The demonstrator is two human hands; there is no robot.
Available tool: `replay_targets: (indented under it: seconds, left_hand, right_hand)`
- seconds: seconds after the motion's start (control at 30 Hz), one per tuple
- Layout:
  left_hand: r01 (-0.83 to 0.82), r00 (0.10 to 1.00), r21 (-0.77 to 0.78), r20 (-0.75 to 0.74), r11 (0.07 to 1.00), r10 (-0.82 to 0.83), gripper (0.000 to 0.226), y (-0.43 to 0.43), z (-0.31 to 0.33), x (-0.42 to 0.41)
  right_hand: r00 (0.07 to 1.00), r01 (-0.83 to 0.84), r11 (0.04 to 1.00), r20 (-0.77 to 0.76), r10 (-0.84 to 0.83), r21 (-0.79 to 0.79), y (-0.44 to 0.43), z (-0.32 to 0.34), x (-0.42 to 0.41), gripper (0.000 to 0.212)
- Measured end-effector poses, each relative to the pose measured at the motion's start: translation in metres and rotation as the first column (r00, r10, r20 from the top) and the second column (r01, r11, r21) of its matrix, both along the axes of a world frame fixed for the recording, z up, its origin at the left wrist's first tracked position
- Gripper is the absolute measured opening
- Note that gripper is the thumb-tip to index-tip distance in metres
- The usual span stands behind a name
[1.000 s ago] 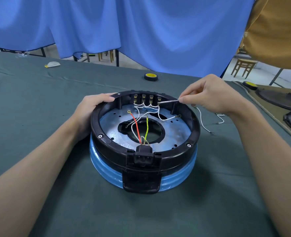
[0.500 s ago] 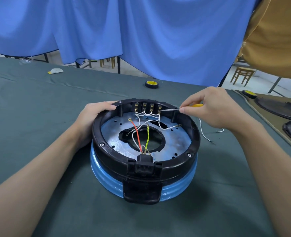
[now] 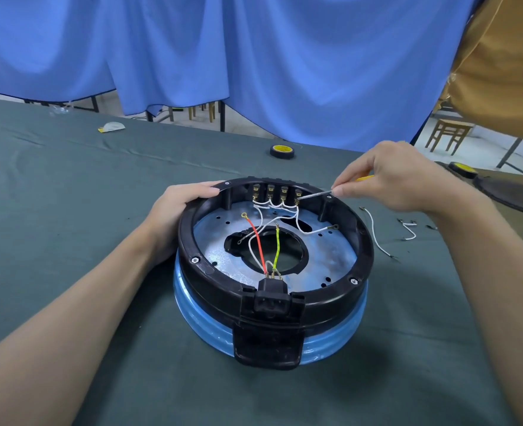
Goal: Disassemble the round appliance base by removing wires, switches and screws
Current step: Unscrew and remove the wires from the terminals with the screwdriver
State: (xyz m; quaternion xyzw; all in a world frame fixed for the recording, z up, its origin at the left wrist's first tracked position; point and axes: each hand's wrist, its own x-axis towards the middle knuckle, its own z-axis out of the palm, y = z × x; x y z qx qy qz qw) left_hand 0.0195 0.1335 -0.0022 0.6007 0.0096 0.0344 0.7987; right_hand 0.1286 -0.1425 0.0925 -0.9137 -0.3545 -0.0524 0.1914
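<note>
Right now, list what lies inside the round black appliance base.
A blue-tinted metal plate with a central hole, a red wire, a yellow-green wire, white wires, four brass terminals. What lies beneath the plate is covered.

Both forearms reach in from the near corners. The left hand (image 3: 180, 210) grips the base (image 3: 363, 247) at its left rim, thumb on top. The right hand (image 3: 398, 179) pinches a screwdriver (image 3: 315, 195), fingers curled.
</note>
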Motion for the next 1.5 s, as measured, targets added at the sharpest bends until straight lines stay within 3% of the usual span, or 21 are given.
replay_targets:
  seconds: [0.37,0.7,0.93,1.1,1.3,1.5]
  left_hand:
    - [0.024,0.999,-0.009,-0.024,1.000,-0.024,0.047,0.004,-0.001,0.003]
    - [0.041,0.999,-0.002,0.005,0.999,-0.041,0.047,0.001,-0.001,0.002]
    - [0.000,1.000,0.038,0.004,0.999,0.000,0.044,0.000,-0.002,0.002]
    - [-0.029,0.999,0.042,0.018,0.999,0.028,0.041,-0.001,0.000,-0.001]
    - [-0.030,0.999,0.057,0.028,0.998,0.028,0.044,-0.002,0.000,-0.001]
    - [-0.043,0.999,0.052,0.017,0.998,0.042,0.047,-0.001,0.000,0.000]
  right_hand:
    - [0.978,-0.136,0.956,-0.189,0.088,-0.260,0.027,0.044,0.036,0.009]
    - [0.938,-0.101,0.950,-0.345,-0.008,-0.297,0.040,0.053,0.046,0.005]
    - [0.981,-0.110,0.971,-0.179,0.072,-0.212,0.018,0.029,0.038,0.011]
    - [0.984,-0.123,0.984,-0.142,0.105,-0.127,0.010,0.020,0.030,0.017]
    - [0.989,-0.144,0.963,-0.064,0.133,-0.227,0.018,0.032,0.026,0.012]
    - [0.975,-0.159,0.924,-0.200,0.092,-0.347,0.031,0.052,0.042,0.009]
